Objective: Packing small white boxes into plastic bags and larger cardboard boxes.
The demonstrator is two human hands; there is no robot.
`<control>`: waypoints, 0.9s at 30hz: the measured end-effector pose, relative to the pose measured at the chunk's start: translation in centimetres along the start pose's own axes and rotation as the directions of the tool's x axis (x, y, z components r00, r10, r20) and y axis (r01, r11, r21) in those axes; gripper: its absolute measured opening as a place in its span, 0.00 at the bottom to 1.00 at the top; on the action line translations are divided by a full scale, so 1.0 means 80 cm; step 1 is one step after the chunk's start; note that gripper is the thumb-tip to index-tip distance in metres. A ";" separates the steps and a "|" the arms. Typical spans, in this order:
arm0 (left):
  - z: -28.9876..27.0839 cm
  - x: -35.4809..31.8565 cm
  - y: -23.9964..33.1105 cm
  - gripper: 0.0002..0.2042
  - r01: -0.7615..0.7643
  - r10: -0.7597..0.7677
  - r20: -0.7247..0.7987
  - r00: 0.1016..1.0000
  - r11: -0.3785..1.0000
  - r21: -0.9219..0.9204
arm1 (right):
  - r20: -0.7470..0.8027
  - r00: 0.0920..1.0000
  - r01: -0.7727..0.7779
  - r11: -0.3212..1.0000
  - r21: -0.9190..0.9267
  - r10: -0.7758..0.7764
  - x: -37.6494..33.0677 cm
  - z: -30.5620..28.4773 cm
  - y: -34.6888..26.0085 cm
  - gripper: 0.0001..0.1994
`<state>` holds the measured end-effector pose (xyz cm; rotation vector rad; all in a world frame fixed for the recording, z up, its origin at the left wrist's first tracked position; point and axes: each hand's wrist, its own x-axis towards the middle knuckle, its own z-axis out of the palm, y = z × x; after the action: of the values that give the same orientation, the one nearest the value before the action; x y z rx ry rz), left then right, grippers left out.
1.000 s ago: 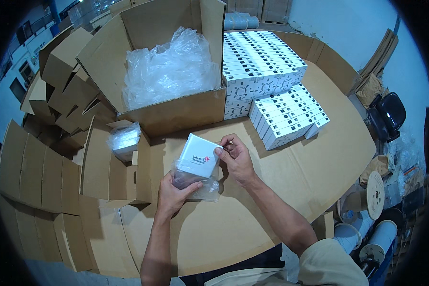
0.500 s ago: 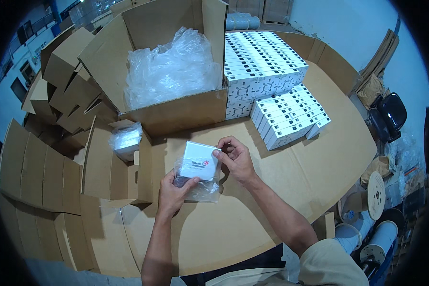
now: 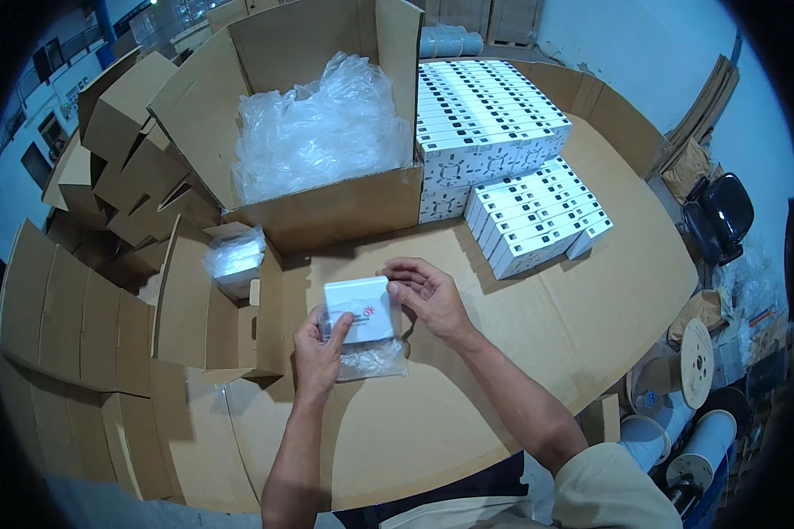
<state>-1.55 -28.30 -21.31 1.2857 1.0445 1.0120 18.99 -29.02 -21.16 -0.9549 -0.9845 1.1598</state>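
Observation:
A flat, square white box [image 3: 344, 301] with a small printed mark lies between my hands over the cardboard-covered table. Its lower part is in a clear plastic bag [image 3: 375, 360], which bunches up below it. My left hand [image 3: 316, 360] grips the left side, thumb across the printed face and fingers underneath. At the upper right corner, my right hand [image 3: 432, 304] has its thumb and fingers closed on the box's edge; whether plastic is also between them I cannot tell.
A big open carton [image 3: 326, 207] full of clear plastic bags [image 3: 322, 132] stands behind. To its right are stacked white boxes [image 3: 494, 110]. At left, a smaller open carton [image 3: 269, 326] contains plastic-wrapped white items [image 3: 238, 262]. Cable spools [image 3: 697, 353] stand beyond the table's right edge.
The white box has shifted a little left and turned straighter. My left thumb has moved from its lower edge up onto the printed face. My right hand has moved slightly left along with it.

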 end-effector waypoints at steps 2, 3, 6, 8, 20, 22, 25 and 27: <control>-0.002 0.007 -0.010 0.14 0.025 -0.031 -0.156 0.987 0.999 -0.042 | -0.065 0.998 0.003 0.996 0.086 0.003 -0.001 0.003 0.002 0.14; -0.001 0.013 -0.015 0.14 0.020 -0.026 -0.154 0.988 0.999 -0.041 | -0.010 0.997 -0.078 0.997 0.022 0.078 -0.001 -0.005 0.008 0.16; 0.002 0.028 -0.019 0.14 -0.026 0.006 -0.171 0.985 0.993 -0.116 | 0.011 0.987 -0.160 0.987 -0.019 0.160 -0.001 -0.009 0.023 0.16; 0.004 0.033 -0.016 0.15 -0.018 0.016 -0.121 0.993 1.000 -0.015 | -0.019 0.986 -0.168 0.986 0.007 0.168 -0.002 -0.007 0.026 0.15; 0.007 0.030 -0.027 0.12 -0.131 0.098 -0.224 0.970 0.981 -0.140 | -0.079 0.987 -0.124 0.982 0.145 0.137 -0.003 0.002 0.027 0.10; 0.008 0.029 -0.023 0.11 -0.123 0.094 -0.225 0.970 0.985 -0.118 | -0.078 0.991 -0.095 0.983 0.159 0.109 -0.002 -0.001 0.030 0.09; 0.000 0.029 -0.027 0.10 -0.125 0.101 -0.216 0.971 0.987 -0.100 | -0.028 0.992 -0.121 0.987 0.107 0.124 -0.002 -0.006 0.027 0.08; -0.004 0.029 -0.027 0.10 -0.133 0.110 -0.204 0.973 0.985 -0.107 | -0.007 0.991 -0.133 0.983 0.125 0.135 -0.003 -0.008 0.024 0.07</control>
<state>-1.29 -26.07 -23.57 1.1792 1.0466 1.2985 19.02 -29.02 -23.18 -0.9399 -0.8350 1.3090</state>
